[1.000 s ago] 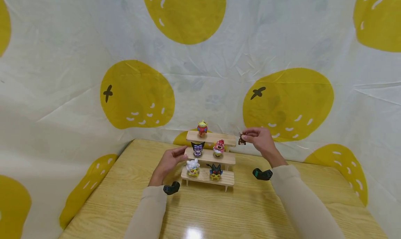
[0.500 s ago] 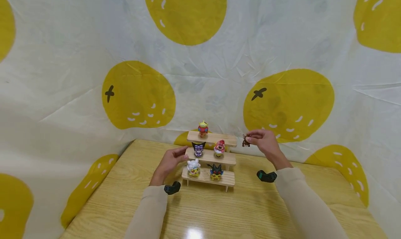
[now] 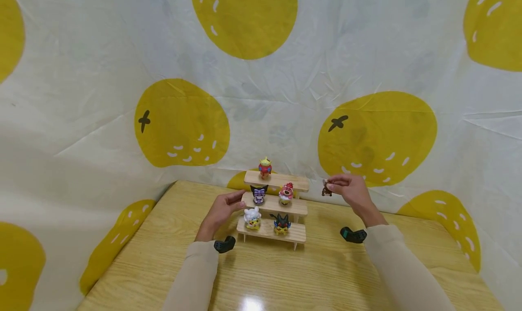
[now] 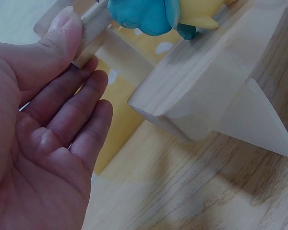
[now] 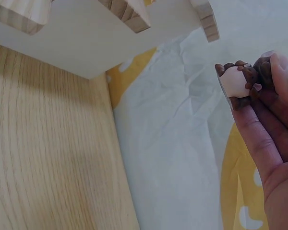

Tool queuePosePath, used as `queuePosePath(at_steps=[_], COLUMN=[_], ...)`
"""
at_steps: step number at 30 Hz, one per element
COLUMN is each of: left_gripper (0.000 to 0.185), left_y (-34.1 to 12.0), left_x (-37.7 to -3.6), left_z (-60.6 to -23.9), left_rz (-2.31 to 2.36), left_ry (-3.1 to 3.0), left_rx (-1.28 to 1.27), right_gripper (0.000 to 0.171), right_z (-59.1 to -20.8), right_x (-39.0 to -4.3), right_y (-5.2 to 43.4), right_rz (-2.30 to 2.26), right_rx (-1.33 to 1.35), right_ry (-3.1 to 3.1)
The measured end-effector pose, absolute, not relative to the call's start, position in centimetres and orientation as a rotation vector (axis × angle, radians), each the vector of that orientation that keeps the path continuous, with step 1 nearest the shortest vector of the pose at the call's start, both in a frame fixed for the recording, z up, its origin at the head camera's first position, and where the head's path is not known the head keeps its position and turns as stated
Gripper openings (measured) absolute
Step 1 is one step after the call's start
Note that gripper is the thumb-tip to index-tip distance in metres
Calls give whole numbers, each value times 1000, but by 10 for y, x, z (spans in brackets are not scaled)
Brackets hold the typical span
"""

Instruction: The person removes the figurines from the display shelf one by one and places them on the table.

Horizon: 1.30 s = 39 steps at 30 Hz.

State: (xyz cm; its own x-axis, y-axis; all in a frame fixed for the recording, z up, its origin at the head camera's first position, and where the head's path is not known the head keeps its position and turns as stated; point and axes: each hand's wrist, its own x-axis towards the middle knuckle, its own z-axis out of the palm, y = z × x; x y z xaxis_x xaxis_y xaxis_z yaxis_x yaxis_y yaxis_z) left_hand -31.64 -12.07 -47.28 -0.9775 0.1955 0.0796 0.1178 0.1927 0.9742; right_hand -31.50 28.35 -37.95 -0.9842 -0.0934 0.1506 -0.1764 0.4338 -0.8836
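Observation:
My right hand (image 3: 354, 194) pinches a small brown figurine (image 3: 326, 189) in the air, right of the stand's top tier. In the right wrist view the figurine (image 5: 236, 82) shows a pale round patch among brown parts. My left hand (image 3: 220, 210) holds the left end of the middle tier of a three-tier wooden display stand (image 3: 299, 207), thumb (image 4: 67, 33) against the board and fingers below. A red figurine with a yellow top (image 3: 265, 168) stands on the top tier. A purple-and-black figurine (image 3: 258, 195) and a pink one (image 3: 286, 194) share the middle tier.
On the bottom tier stand a white-capped figurine (image 3: 252, 218) and a black-eared one (image 3: 282, 224). The stand sits toward the back of a wood-grain table (image 3: 261, 270). A white cloth with yellow fruit prints (image 3: 273, 112) hangs behind and at both sides.
My right hand has drawn away from the stand, to the right and slightly down, with the brown figurine. The left hand keeps its place, and the figurines on the stand stay put.

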Motion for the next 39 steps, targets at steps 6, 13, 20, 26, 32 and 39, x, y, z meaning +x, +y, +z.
queuePosePath(at_steps=[6, 13, 20, 26, 32, 39], left_gripper=[53, 53, 53, 53, 50, 52], left_y=[-120, -119, -120, -120, -120, -120], left_x=[-316, -315, -315, -314, -314, -314], left_z=[-473, -471, -472, -472, -473, -473], left_rz=[1926, 1938, 1932, 1933, 1928, 1925], left_ry=[2387, 2370, 2374, 2376, 2393, 2390], left_rx=[297, 298, 282, 272, 264, 276], right_gripper=[36, 35, 35, 35, 35, 36], right_z=[-386, -393, -397, -401, -406, -411], right_x=[-312, -310, -306, -301, -299, -298], right_y=[291, 301, 310, 317, 326, 337], right_rz=[1561, 1554, 1595, 1570, 1580, 1603], right_rx=[204, 162, 145, 145, 127, 108], right_ry=[-2628, -2636, -2628, -2633, -2631, -2626])
